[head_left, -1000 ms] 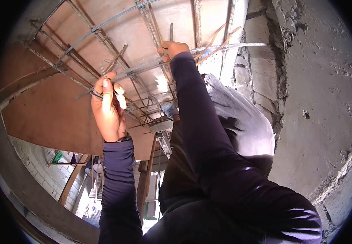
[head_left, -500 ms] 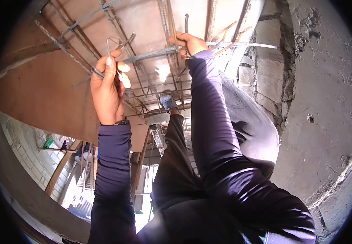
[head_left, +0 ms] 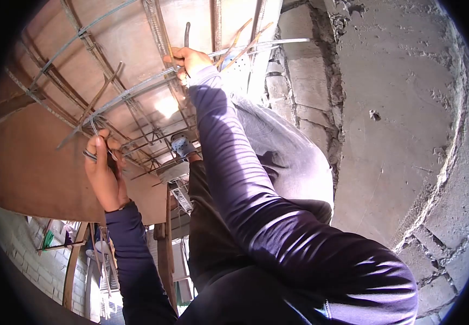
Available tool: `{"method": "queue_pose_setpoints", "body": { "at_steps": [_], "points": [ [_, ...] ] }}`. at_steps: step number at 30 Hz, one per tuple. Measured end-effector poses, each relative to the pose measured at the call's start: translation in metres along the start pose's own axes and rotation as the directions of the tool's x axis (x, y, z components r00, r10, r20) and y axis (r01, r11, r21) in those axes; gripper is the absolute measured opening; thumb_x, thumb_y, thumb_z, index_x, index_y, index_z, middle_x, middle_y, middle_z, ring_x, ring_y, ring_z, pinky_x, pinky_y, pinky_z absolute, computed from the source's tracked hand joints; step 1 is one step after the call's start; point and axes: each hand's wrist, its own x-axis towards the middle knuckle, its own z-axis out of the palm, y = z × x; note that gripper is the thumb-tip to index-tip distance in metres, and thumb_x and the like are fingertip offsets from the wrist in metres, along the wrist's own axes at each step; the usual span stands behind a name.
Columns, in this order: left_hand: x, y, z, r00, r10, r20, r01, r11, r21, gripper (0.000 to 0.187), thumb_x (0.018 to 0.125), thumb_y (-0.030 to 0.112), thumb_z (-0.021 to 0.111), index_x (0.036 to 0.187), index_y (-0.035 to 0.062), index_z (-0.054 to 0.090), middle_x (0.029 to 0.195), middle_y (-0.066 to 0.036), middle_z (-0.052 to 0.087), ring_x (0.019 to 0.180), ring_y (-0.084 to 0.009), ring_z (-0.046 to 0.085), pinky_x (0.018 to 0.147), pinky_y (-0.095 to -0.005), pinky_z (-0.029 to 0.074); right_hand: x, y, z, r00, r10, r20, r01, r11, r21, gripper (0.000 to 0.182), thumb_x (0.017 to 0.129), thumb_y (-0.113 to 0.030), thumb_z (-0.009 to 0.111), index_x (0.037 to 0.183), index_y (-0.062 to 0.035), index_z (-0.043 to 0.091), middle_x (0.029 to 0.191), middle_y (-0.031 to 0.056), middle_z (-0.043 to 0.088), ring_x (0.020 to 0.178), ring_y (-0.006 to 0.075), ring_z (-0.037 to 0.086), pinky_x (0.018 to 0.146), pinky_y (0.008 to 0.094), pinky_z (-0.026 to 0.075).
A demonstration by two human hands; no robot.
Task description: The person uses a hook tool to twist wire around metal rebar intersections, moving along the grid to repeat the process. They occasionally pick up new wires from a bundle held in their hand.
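Note:
My left hand is closed in a pinch on a thin tie wire, its bent end up against a crossing of the steel bars. A dark curved piece shows at the side of that hand. Higher and to the right, my right hand is closed around a thin dark rod, whose upper end sticks out above the fingers. Those fingers lie right at a long ribbed rebar that runs across the grid. The lower part of the rod is hidden by the hand.
Several parallel rebars lie over a brown board. My shoe rests among the bars. Bent bar ends stick up beside my right hand. A rough concrete wall rises on the right; wooden posts stand below left.
My left hand has moved down and left relative to the bars, bringing the wire to the crossing. The view has shifted right; my right hand keeps its place at the rebar.

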Motion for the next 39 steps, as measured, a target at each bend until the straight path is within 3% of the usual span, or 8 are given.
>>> {"method": "queue_pose_setpoints", "body": {
  "at_steps": [6,7,9,10,12,20,30,39],
  "points": [
    [-0.024,-0.024,-0.01,0.994,-0.107,-0.027,0.108,0.994,0.031,0.023,0.103,0.027,0.056,0.11,0.0063,0.065,0.077,0.0,0.064,0.052,-0.0049,0.05,0.044,-0.0187,0.033,0.015,0.026,-0.022,0.991,-0.089,0.097,0.089,0.996,0.01,0.042,0.099,-0.014,0.041,0.134,0.0047,0.053,0.12,0.0136,0.07,0.047,0.012,0.047,0.043,0.0261,0.045],
    [-0.029,-0.03,-0.008,0.992,-0.125,-0.032,0.125,0.992,0.021,0.023,0.103,0.027,0.056,0.109,0.0068,0.065,0.076,0.001,0.063,0.052,-0.0047,0.049,0.043,-0.0188,0.032,0.033,0.048,-0.033,0.89,-0.406,0.21,0.447,0.867,-0.218,0.04,0.093,-0.008,0.049,0.131,0.0027,0.057,0.114,0.0113,0.071,0.053,0.0107,0.055,0.049,0.0249,0.049],
    [-0.035,-0.041,-0.018,0.988,-0.151,0.021,0.15,0.988,0.035,0.022,0.103,0.027,0.054,0.109,0.0077,0.065,0.075,0.001,0.061,0.053,-0.0046,0.049,0.044,-0.0192,0.032,0.043,0.062,-0.03,0.855,-0.441,0.273,0.49,0.86,-0.144,0.04,0.09,-0.006,0.056,0.129,0.0002,0.059,0.111,0.0095,0.072,0.056,0.0095,0.059,0.052,0.0239,0.051],
    [-0.042,-0.036,-0.013,0.978,-0.205,-0.026,0.206,0.978,0.025,0.023,0.104,0.027,0.053,0.109,0.0081,0.064,0.075,0.002,0.06,0.053,-0.0046,0.049,0.046,-0.0197,0.033,0.035,0.051,-0.026,0.939,-0.235,0.25,0.234,0.972,0.036,0.04,0.092,-0.009,0.052,0.131,-0.0007,0.058,0.114,0.0097,0.071,0.052,0.0098,0.055,0.049,0.0248,0.051],
    [-0.045,-0.049,-0.016,0.978,-0.209,0.018,0.209,0.978,0.007,0.023,0.104,0.025,0.053,0.113,0.0072,0.064,0.075,0.002,0.06,0.053,-0.0043,0.048,0.047,-0.0199,0.034,0.013,0.019,-0.016,0.968,0.138,0.21,-0.208,0.91,0.358,0.04,0.097,-0.015,0.044,0.134,-0.0028,0.055,0.118,0.0095,0.071,0.044,0.0109,0.047,0.044,0.0273,0.05],
    [-0.047,-0.051,-0.009,0.968,-0.243,0.06,0.241,0.97,0.045,0.021,0.103,0.024,0.055,0.109,0.0064,0.065,0.07,0.004,0.057,0.053,-0.0034,0.046,0.049,-0.019,0.035,0.013,0.001,-0.02,0.935,0.191,0.298,-0.264,0.937,0.228,0.051,0.093,-0.02,0.038,0.139,0.0,0.047,0.131,0.0155,0.064,0.042,0.0114,0.038,0.04,0.0298,0.043],
    [-0.044,-0.065,-0.014,0.965,-0.258,0.04,0.26,0.964,-0.048,0.021,0.102,0.022,0.056,0.11,0.006,0.066,0.071,0.003,0.06,0.053,-0.0029,0.047,0.049,-0.0196,0.035,0.017,-0.007,-0.018,0.95,0.214,0.227,-0.26,0.945,0.198,0.044,0.095,-0.016,0.036,0.13,0.003,0.052,0.118,0.0202,0.069,0.042,0.0135,0.04,0.039,0.0311,0.042],
    [-0.04,-0.047,-0.003,0.967,-0.257,0.003,0.256,0.966,-0.03,0.022,0.102,0.021,0.056,0.11,0.0025,0.065,0.071,0.002,0.059,0.053,-0.0038,0.046,0.048,-0.0206,0.033,0.015,-0.011,-0.018,0.945,0.237,0.224,-0.276,0.947,0.165,0.043,0.095,-0.016,0.043,0.132,0.0039,0.05,0.111,0.0149,0.072,0.043,0.0107,0.041,0.039,0.0273,0.041]
  ]
}}
